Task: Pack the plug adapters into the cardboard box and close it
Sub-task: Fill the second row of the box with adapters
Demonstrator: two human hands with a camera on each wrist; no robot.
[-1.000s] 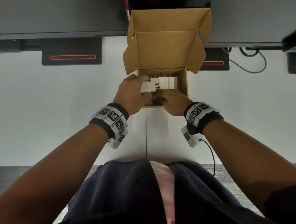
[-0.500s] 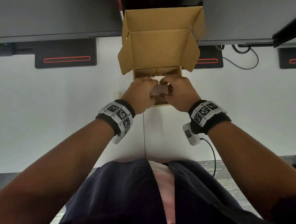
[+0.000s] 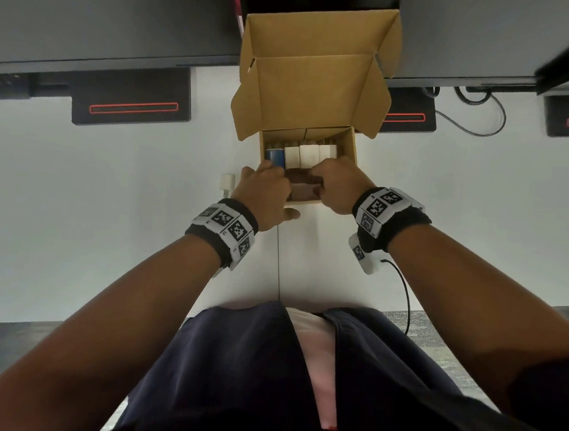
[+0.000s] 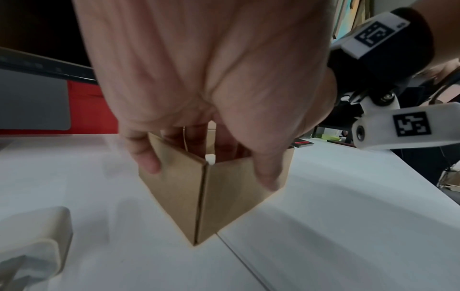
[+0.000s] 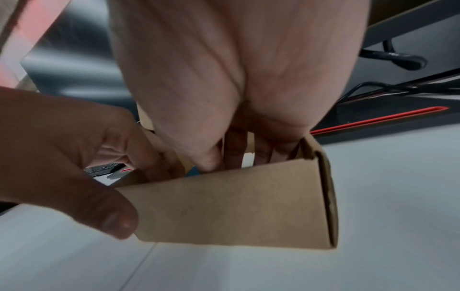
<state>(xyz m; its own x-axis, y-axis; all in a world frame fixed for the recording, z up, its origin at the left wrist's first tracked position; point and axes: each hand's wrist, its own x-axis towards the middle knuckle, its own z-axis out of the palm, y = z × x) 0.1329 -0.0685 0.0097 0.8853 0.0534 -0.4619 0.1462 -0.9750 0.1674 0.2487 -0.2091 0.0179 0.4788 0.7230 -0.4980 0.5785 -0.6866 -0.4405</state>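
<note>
Head view: the cardboard box (image 3: pixel 310 139) stands on the white table (image 3: pixel 109 203) with its lid flaps raised at the far side. A row of plug adapters (image 3: pixel 309 156) sits upright along the far wall, several white and one blue at the left end. The left hand (image 3: pixel 264 197) clasps the near left corner, thumb outside on the front wall, in my judgement to steady the box. The right hand (image 3: pixel 337 185) has its fingers curled down into the near part of the box; what they touch is hidden. One loose adapter (image 3: pixel 227 181) lies on the table just beside the left hand, so packing appears unfinished and the lid is not yet shut. Left wrist view: the left hand (image 4: pixel 211 78) straddles the box corner (image 4: pixel 204 196), fingers (image 4: pixel 147 157) curled over the rim on either side, clamped on the cardboard. A white adapter (image 4: pixel 37 236) lies blurred on the table nearby. Right wrist view: the right hand (image 5: pixel 236 78) dips its fingers (image 5: pixel 234 155) inside the rim of the box (image 5: pixel 236 206), probably pressing adapters into line; whether they pinch one cannot be told. The left hand's thumb (image 5: pixel 112 214) braces the front wall.
</note>
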